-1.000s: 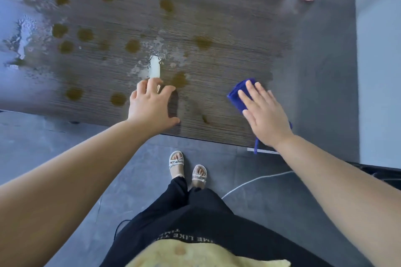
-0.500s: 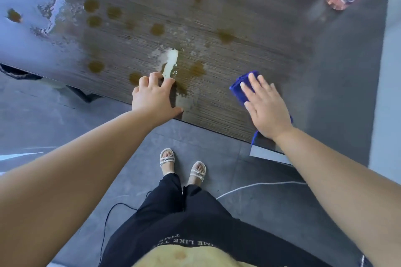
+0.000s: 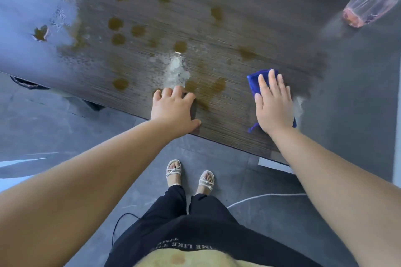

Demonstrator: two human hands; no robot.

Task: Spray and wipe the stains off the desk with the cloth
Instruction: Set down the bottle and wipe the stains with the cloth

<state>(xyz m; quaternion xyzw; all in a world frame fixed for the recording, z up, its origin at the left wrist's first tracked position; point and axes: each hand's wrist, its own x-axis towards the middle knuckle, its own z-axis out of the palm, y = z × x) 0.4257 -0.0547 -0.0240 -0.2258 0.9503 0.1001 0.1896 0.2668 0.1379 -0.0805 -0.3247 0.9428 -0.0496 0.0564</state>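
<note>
Starting far left: glare and a wet sheen across the dark wood-grain desk top [image 3: 227, 121], plus a scatter of round brown stains [image 3: 115, 23], mostly unwiped by the look of it. Next, a pale foamy patch of spray [image 3: 176, 71] just ahead of the left hand [image 3: 173, 110]. Left hand resting on the desk near the front edge, fingers spread and slightly bent, thumb out, holding nothing, apparently just bracing.

Moving right: small royal-blue soft cloth [image 3: 258, 78], bunched on the desk top toward the right front corner, pinned under the right hand [image 3: 273, 106]. Right hand flat, fingers straight and close together, palm pressing down on the cloth, no pinching. Bits of blue peeking out past the fingertips and beside the wrist.

Handling guess: soft, floppy, next to no weight, probably damp. Not likely to slip away, but bound to bunch or roll under the palm on a wet, slick top. Best kept spread flat under the whole palm with even pressure, not grabbed by a corner. Worth refolding to a clean face once browned. Zero fragility worries.

Far right: clear pink-tinted plastic spray bottle [image 3: 373, 0] at the back, well apart from both hands, top cut off by the frame edge. Light and smooth, likely slippery in wet fingers, so wrap round the body for more spraying.
</note>
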